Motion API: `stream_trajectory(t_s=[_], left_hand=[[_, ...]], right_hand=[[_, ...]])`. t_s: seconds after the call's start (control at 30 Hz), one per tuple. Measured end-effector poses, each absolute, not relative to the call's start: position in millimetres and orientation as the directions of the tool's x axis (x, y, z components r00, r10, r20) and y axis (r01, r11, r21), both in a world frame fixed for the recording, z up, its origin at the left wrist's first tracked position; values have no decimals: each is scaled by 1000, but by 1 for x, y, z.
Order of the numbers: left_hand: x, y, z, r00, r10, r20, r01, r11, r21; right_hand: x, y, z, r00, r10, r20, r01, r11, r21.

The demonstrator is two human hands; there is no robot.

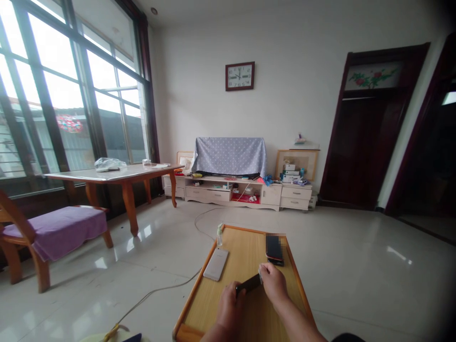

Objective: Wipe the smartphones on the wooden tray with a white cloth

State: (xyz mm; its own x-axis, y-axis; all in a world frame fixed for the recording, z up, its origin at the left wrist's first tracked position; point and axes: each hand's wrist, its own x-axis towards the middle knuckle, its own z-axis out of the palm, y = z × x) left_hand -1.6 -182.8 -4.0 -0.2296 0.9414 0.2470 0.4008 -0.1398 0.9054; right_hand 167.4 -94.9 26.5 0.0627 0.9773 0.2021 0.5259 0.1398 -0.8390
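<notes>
Hands close together, both clamped on a black phone (249, 284): left hand (230, 308) at one end, right hand (274, 283) at the other. Whether the phone is touching the board below cannot be told.

Room: tiled floor (359, 266), large window wall (71, 90) to the left, dining table (124, 183) and wooden chair (67, 232) with purple cloth set well apart. White media cabinet (228, 192) sits against the far wall. A thin cable (167, 287) is laid across the floor, passing near the left side of the work surface.

Work surface: low wooden tray (245, 229) with orange rim; its support is not visible. A pale phone (215, 264) is laid flat left of the hands. A dark phone (274, 250) in a red case lies toward the far right, partly pixelated. A small clear bottle (220, 236) stands near the far left corner, just inside the rim.

Risks: the black phone is gripped by its ends only, so a slip could drop it onto the tray or tile. The dark phone could be struck if the right hand swings wide. The bottle could be tipped by a careless reach. Tray stability cannot be assessed; hard pressure on the rim could tilt it. The cable could be snagged by a foot.
</notes>
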Motion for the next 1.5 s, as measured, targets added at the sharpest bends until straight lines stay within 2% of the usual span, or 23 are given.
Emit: stream_trajectory(t_s=[0.3, 0.67, 0.8, 1.3, 1.5], left_hand=[[-3, -181, -10, -225, 940, 258, 440, -138, 887], [-4, -179, -14, -173, 947, 271, 450, -169, 877], [-4, -177, -15, -170, 948, 270, 459, -167, 873], [-9, -180, -16, -174, 954, 246, 516, -125, 847], [-9, -179, -16, -175, 953, 249, 514, -127, 848]], right_hand=[[187, -77, 28, 125, 972, 199, 559, 97, -824], [122, -137, 25, -160, 954, 253, 446, 298, -844], [110, -144, 23, -204, 944, 260, 410, 323, -853], [182, -78, 24, 87, 973, 212, 539, 133, -832], [175, -87, 29, 76, 967, 245, 555, 163, -816]])
